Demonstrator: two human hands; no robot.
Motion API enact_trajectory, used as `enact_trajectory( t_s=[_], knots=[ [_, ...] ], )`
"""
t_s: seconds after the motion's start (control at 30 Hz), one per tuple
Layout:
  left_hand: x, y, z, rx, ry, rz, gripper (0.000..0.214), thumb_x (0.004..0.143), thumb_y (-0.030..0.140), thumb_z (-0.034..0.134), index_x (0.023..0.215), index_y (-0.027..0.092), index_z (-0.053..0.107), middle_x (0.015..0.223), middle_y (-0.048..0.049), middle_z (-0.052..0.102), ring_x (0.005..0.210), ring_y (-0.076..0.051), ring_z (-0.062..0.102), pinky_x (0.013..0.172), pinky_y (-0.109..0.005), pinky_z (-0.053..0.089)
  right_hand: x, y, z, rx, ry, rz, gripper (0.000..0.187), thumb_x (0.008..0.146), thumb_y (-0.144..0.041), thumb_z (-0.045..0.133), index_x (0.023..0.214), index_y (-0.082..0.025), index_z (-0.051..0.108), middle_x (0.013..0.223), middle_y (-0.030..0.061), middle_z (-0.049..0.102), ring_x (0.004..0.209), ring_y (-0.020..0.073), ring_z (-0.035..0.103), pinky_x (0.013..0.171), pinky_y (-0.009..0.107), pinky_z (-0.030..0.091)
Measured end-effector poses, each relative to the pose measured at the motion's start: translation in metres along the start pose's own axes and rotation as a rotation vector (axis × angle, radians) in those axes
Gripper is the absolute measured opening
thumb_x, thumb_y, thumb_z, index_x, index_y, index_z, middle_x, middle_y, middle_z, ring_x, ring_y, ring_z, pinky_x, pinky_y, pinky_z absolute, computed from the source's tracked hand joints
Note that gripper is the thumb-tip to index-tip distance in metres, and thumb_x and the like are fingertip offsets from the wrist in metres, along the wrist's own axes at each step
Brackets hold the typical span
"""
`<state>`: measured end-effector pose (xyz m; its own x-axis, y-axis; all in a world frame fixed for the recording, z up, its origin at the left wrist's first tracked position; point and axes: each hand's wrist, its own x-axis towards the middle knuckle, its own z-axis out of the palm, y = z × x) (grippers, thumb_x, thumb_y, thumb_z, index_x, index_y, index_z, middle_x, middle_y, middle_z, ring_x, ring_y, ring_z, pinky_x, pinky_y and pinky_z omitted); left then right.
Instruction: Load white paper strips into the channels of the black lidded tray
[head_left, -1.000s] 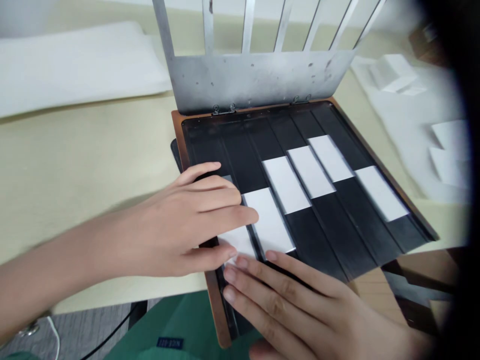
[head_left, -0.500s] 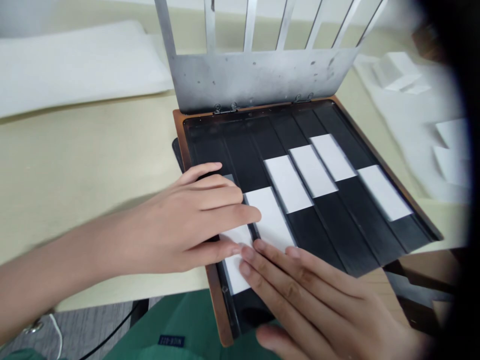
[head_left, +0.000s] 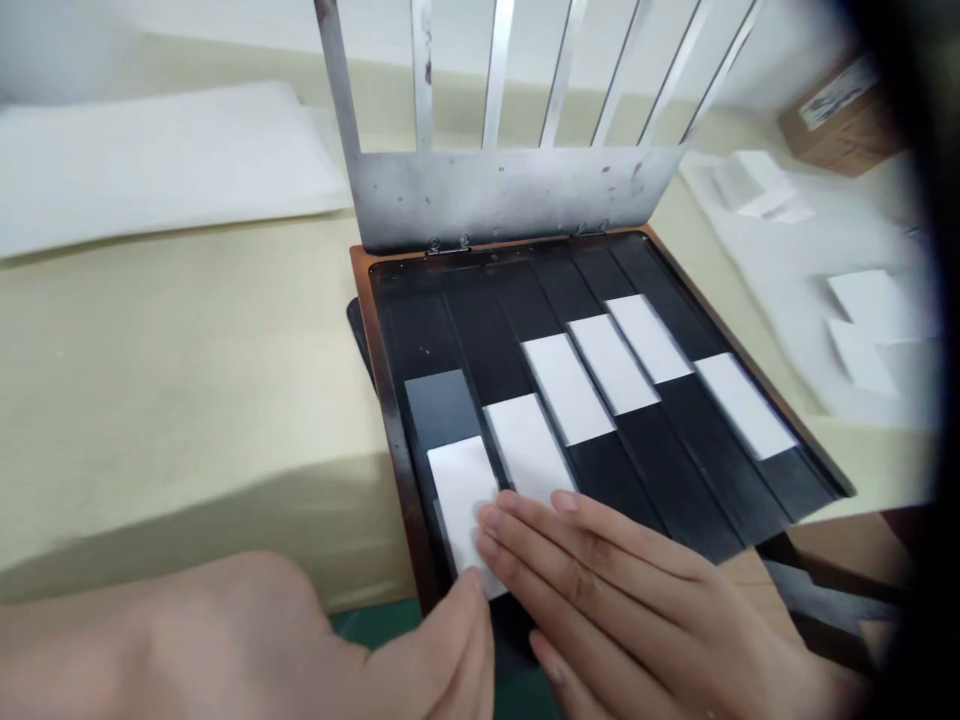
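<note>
A shallow black tray (head_left: 495, 300) with brown edges holds white rectangular cards in slanted lanes. In the leftmost lane, a white card (head_left: 461, 490) lies slightly askew over a dark grey strip (head_left: 444, 408). My left hand (head_left: 405, 655) has its fingers drawn together, the tips at that card's lower edge. On the card's right side rest the fingertips of my right hand (head_left: 630, 600), its fingers stretched out flat and covering the lower end of the neighbouring white card (head_left: 529, 445). Further right lie more white cards (head_left: 570, 390).
Hinged to the tray's far edge, a slotted metal frame (head_left: 517, 195) stands raised. White sheets (head_left: 165, 160) lie at the left on the pale table (head_left: 187, 340). At right are loose white cards (head_left: 862, 310) on a white sheet and a cardboard box (head_left: 847, 115).
My left hand has drawn down toward me from over the left lanes, uncovering the grey strip and the card's upper end. My right hand has stayed nearly in place.
</note>
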<state>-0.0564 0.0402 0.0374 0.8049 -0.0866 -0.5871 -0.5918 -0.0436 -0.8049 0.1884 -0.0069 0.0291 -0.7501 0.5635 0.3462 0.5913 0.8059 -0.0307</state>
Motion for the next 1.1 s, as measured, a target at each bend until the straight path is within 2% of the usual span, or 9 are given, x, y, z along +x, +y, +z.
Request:
enact_trajectory(
  t_s=[0.03, 0.1, 0.23, 0.37, 0.53, 0.63, 0.87, 1.0, 1.1],
  knots=[
    [0.001, -0.001, 0.0, -0.003, 0.143, -0.039, 0.059, 0.077, 0.031, 0.039, 0.136, 0.027, 0.048, 0.124, -0.0069, 0.06, 0.117, -0.037, 0.054, 0.096, -0.062, 0.049, 0.0, 0.0, 0.0, -0.007, -0.016, 0.007, 0.033, 0.096, -0.016, 0.038, 0.115, -0.006, 0.063, 0.127, 0.0072, 0.06, 0.122, 0.0169, 0.054, 0.116, 0.031, 0.029],
    [0.004, -0.004, 0.004, -0.259, 0.426, -0.23, 0.053, 0.084, 0.03, 0.032, 0.133, 0.022, 0.048, 0.124, -0.0085, 0.057, 0.107, -0.029, 0.059, 0.095, -0.051, 0.054, 0.001, 0.001, 0.002, -0.028, -0.027, 0.001, 0.033, 0.096, -0.016, 0.039, 0.117, -0.006, 0.062, 0.126, 0.008, 0.06, 0.122, 0.0171, 0.054, 0.116, 0.031, 0.029],
    [0.013, -0.008, 0.011, -0.566, 0.558, -0.539, 0.039, 0.095, 0.034, 0.028, 0.121, 0.021, 0.054, 0.107, -0.0031, 0.064, 0.096, -0.019, 0.064, 0.093, -0.033, 0.054, 0.007, 0.006, 0.003, -0.066, 0.011, -0.028, 0.034, 0.095, -0.017, 0.04, 0.118, -0.004, 0.062, 0.125, 0.0099, 0.061, 0.119, 0.0181, 0.056, 0.116, 0.032, 0.03],
    [0.016, -0.005, 0.009, -0.735, 0.54, -0.698, 0.047, 0.095, 0.044, 0.027, 0.118, 0.018, 0.058, 0.103, -0.0041, 0.069, 0.096, -0.022, 0.065, 0.091, -0.034, 0.055, 0.017, 0.014, 0.002, -0.068, 0.033, -0.053, 0.031, 0.093, -0.017, 0.045, 0.113, -0.002, 0.064, 0.122, 0.0143, 0.062, 0.119, 0.0234, 0.057, 0.113, 0.036, 0.034],
    [0.012, -0.008, 0.009, -0.775, 0.502, -0.669, 0.047, 0.095, 0.046, 0.035, 0.124, 0.015, 0.055, 0.111, -0.0051, 0.067, 0.098, -0.023, 0.066, 0.09, -0.033, 0.056, 0.026, 0.024, 0.001, -0.06, 0.011, -0.074, 0.032, 0.093, -0.019, 0.045, 0.112, -0.001, 0.065, 0.122, 0.017, 0.061, 0.122, 0.0271, 0.054, 0.114, 0.04, 0.032],
    [0.013, -0.011, 0.004, -0.83, 0.408, -0.758, 0.039, 0.096, 0.042, 0.04, 0.123, 0.019, 0.056, 0.11, -0.0017, 0.068, 0.095, -0.018, 0.067, 0.087, -0.027, 0.056, 0.031, 0.03, -0.001, -0.039, 0.008, -0.082, 0.032, 0.092, -0.018, 0.046, 0.113, -0.001, 0.064, 0.123, 0.0167, 0.061, 0.122, 0.0281, 0.054, 0.113, 0.041, 0.035],
    [0.021, -0.008, -0.005, -0.825, 0.323, -0.83, 0.027, 0.096, 0.028, 0.047, 0.121, 0.023, 0.057, 0.108, 0.0027, 0.068, 0.092, -0.013, 0.066, 0.084, -0.023, 0.056, 0.059, 0.063, -0.011, 0.25, -0.003, 0.071, 0.026, 0.092, -0.015, 0.045, 0.103, -0.01, 0.069, 0.109, 0.0058, 0.071, 0.114, 0.0162, 0.06, 0.115, 0.035, 0.032],
    [0.023, -0.006, -0.009, -0.858, 0.305, -0.891, 0.027, 0.095, 0.028, 0.048, 0.12, 0.021, 0.057, 0.109, 0.0004, 0.068, 0.095, -0.015, 0.065, 0.087, -0.026, 0.056, 0.077, 0.091, 0.001, 0.17, -0.124, 0.123, 0.036, 0.097, -0.025, 0.043, 0.128, -0.013, 0.056, 0.138, 0.0087, 0.051, 0.134, 0.02, 0.041, 0.117, 0.045, 0.025],
    [0.024, -0.005, -0.01, -0.875, 0.287, -0.892, 0.028, 0.095, 0.031, 0.049, 0.121, 0.021, 0.056, 0.11, 0.0001, 0.067, 0.098, -0.017, 0.065, 0.091, -0.03, 0.055, 0.082, 0.099, 0.011, 0.178, -0.212, 0.111, 0.039, 0.097, -0.032, 0.043, 0.131, -0.016, 0.053, 0.15, 0.0091, 0.035, 0.142, 0.0234, 0.024, 0.117, 0.049, 0.022]
  ],
)
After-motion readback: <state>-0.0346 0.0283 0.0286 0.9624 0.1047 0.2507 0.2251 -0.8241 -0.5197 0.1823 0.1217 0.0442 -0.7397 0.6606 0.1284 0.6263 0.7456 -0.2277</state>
